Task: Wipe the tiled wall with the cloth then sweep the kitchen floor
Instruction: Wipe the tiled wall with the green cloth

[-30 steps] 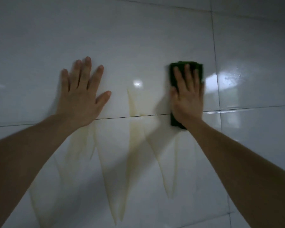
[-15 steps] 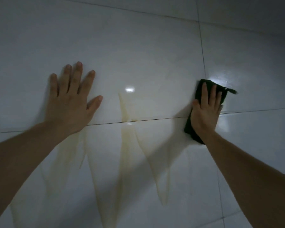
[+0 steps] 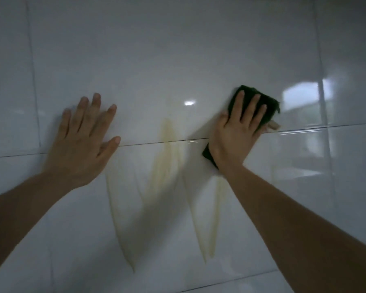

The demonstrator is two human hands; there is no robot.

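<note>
The white tiled wall [image 3: 178, 60] fills the view. Yellowish streaks [image 3: 167, 161] run down it below the horizontal grout line, between my two arms. My right hand [image 3: 235, 136] presses a dark green cloth [image 3: 264, 102] flat against the wall, right of the streaks, across the grout line. The cloth shows above my fingers and below my palm; its middle is hidden under the hand. My left hand [image 3: 85, 142] lies flat on the wall to the left, fingers spread, holding nothing.
Grout lines divide the wall: a vertical one at the left [image 3: 34, 81] and one at the right [image 3: 321, 92]. A bright window reflection [image 3: 304, 98] shines on the tile right of the cloth. A small light spot [image 3: 189, 103] glints near the centre.
My right hand slid the cloth rightward along the wall, then back toward the streaks. The view tilted up and shows more wall above. My left hand stayed planted.
</note>
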